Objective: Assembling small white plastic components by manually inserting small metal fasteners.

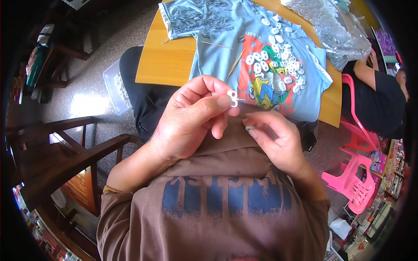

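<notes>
My left hand point(189, 115) pinches a small white two-holed plastic piece point(233, 98) between thumb and forefinger. A thin metal pin point(241, 100) sticks out of the piece toward the right. Just right of it, my right hand point(276, 137) is curled, thumb near forefinger, apart from the white piece. A tiny pale thing point(249, 128) shows at its thumb tip, too small to name. Beyond both hands, a light blue T-shirt point(217, 61) lies spread on the wooden table point(154, 65). Several similar white two-holed pieces point(283, 54) are scattered over its printed front.
On the shirt lie a heap of small dark metal pins point(200, 19) and thin wooden sticks point(235, 62). A clear plastic bag point(335, 35) covers the table's far right. Another person point(370, 93) sits at right, by pink plastic chairs point(355, 174). Left are a clear bin point(114, 89) and dark wooden chair point(78, 161).
</notes>
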`<state>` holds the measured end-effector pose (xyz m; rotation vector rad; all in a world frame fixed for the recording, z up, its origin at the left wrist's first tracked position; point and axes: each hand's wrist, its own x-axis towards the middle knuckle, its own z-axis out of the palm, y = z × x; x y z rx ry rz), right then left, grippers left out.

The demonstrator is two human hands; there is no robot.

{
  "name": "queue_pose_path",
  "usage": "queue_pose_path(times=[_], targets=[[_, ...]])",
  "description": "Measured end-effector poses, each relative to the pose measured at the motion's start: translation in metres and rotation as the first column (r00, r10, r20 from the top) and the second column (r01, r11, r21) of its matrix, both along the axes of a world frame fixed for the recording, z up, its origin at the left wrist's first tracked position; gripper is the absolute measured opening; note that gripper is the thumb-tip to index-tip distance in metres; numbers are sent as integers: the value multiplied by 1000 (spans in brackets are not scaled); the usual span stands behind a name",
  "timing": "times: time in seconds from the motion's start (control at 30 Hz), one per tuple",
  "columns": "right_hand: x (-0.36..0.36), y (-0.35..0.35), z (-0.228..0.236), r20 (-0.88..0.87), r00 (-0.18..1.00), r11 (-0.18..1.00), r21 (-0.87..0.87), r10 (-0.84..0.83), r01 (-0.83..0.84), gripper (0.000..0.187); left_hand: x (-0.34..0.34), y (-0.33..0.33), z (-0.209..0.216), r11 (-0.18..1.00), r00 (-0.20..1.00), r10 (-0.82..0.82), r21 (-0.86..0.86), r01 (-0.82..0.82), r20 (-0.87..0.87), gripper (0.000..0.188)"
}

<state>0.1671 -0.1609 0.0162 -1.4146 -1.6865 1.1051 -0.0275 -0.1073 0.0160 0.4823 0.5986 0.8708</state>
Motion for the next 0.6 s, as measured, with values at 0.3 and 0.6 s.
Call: queue_pose_path(times=[0.3, 0.6], targets=[[3, 5, 5, 161, 986, 998, 37, 50, -57, 11, 1, -1, 1, 1000, 1000, -3, -11, 3, -21, 6], [-3, 18, 30, -556, 792, 934, -355, -252, 47, 21, 4, -6, 5, 994, 997, 19, 106, -10, -78, 15]])
